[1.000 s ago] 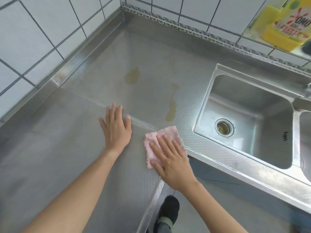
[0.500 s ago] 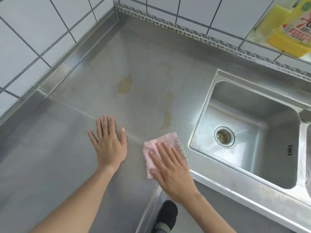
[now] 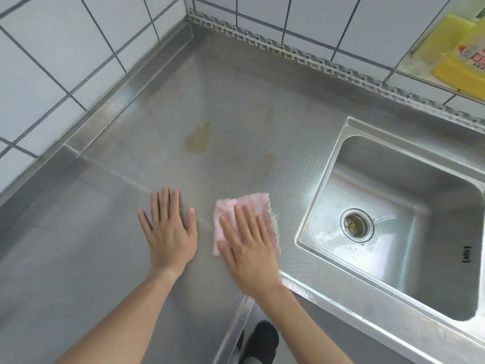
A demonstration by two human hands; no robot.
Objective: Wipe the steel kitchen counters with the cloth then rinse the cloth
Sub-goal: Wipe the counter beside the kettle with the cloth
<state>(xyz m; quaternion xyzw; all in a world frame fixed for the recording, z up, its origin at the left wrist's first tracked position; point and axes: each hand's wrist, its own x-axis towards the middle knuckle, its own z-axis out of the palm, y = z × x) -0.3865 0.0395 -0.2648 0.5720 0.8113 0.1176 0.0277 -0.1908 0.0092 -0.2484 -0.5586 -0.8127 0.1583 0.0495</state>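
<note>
A folded pink cloth (image 3: 252, 203) lies flat on the steel counter (image 3: 110, 206) near its front edge. My right hand (image 3: 249, 248) presses down on the cloth with spread fingers, covering its near half. My left hand (image 3: 169, 229) rests palm-down on the bare counter just left of the cloth, holding nothing. Beyond the cloth are brownish stains: a large one (image 3: 199, 139) and smaller ones (image 3: 270, 158) toward the sink.
A steel sink (image 3: 409, 195) with a drain strainer (image 3: 357, 225) sits to the right. White tiled walls border the counter's left and back. Yellow bottles (image 3: 462, 59) stand on a shelf at the top right. A dark shoe (image 3: 261, 340) shows below the counter edge.
My right hand has pushed the cloth slightly away from me, over the stain that lay just beyond it. My left hand stays flat on the counter. The view has shifted a little.
</note>
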